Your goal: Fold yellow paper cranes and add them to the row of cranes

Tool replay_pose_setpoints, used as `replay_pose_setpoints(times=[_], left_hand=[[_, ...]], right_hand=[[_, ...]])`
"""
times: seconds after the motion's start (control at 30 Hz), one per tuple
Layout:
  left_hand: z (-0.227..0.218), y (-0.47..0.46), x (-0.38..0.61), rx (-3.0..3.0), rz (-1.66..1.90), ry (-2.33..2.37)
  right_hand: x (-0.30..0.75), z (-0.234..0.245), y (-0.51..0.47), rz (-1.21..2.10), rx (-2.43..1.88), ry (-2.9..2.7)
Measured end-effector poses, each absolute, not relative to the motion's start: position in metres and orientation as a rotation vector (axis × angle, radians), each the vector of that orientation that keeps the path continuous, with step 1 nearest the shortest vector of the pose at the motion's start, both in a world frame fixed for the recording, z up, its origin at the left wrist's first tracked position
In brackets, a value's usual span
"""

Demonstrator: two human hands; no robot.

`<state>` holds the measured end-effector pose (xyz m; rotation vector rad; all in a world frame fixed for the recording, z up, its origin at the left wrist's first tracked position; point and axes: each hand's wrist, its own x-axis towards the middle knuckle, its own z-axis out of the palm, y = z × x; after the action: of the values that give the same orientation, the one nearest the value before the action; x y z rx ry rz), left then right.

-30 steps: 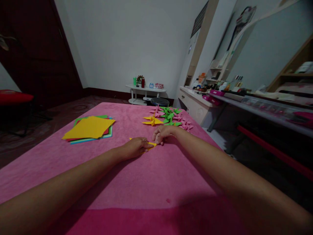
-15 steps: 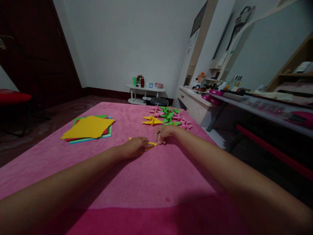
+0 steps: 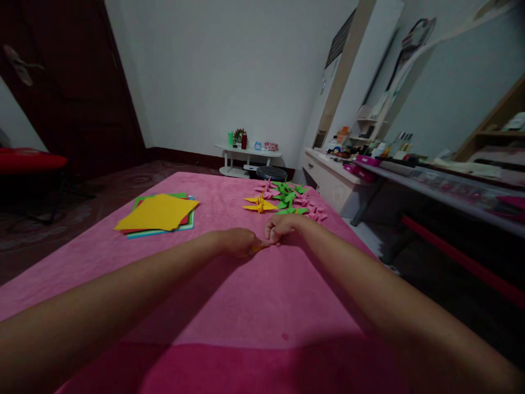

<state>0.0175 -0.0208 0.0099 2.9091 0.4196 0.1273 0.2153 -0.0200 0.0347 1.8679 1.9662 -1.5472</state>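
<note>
My left hand (image 3: 240, 241) and my right hand (image 3: 279, 228) meet on the pink tablecloth (image 3: 229, 306), both with fingers curled down. Between them a small folded yellow paper (image 3: 257, 249) shows only as a thin tip; the left hand covers most of it and the right fingertips press at its end. A stack of coloured paper sheets (image 3: 158, 214) with yellow on top lies to the left. Behind the hands sit a yellow paper crane (image 3: 258, 204), several green cranes (image 3: 288, 197) and several pink cranes (image 3: 314, 210).
The table's right edge drops off near the pink cranes. Beyond it stand a cluttered white dresser (image 3: 332, 180) and a long desk (image 3: 451, 189). A small white shelf table (image 3: 248, 156) stands at the far wall. A red seat (image 3: 30, 161) is at the left.
The hands have drawn closer together and the yellow paper is now mostly hidden under the left hand. The view has shifted slightly.
</note>
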Motion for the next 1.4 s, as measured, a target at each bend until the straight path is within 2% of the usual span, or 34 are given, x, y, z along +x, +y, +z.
replay_pose_setpoints(times=[0.1,0.23,0.3,0.4,0.73,0.87,0.97,1.07,1.2,1.4], left_hand=[[0.004,-0.027,0.012,2.879,0.179,0.418],[-0.012,-0.039,-0.001,2.658,0.519,0.638],[-0.016,-0.042,-0.008,2.551,0.594,0.643],[-0.014,-0.041,-0.018,2.458,0.578,0.565],[-0.005,-0.052,-0.041,2.563,0.616,0.395],[-0.005,-0.077,-0.051,2.708,0.57,0.474],[-0.003,-0.09,-0.057,2.759,0.527,0.473],[0.0,-0.097,-0.057,2.77,0.531,0.497],[0.003,-0.099,-0.056,2.776,0.514,0.474],[0.0,-0.097,-0.064,2.807,0.432,0.576]], right_hand=[[0.214,0.035,-0.034,-1.473,1.931,2.087],[0.211,0.025,-0.052,-1.309,2.085,2.282],[0.208,0.019,-0.058,-1.095,2.217,2.395],[0.203,0.015,-0.063,-0.872,2.322,2.421],[0.189,0.025,-0.077,-0.501,2.404,2.314],[0.152,0.023,-0.114,0.012,2.388,2.66],[0.113,0.016,-0.149,-0.292,2.025,2.95],[0.088,0.01,-0.173,-0.561,1.885,2.897],[0.091,0.004,-0.177,-0.588,1.95,2.801],[0.131,-0.006,-0.168,-0.444,1.994,2.75]])
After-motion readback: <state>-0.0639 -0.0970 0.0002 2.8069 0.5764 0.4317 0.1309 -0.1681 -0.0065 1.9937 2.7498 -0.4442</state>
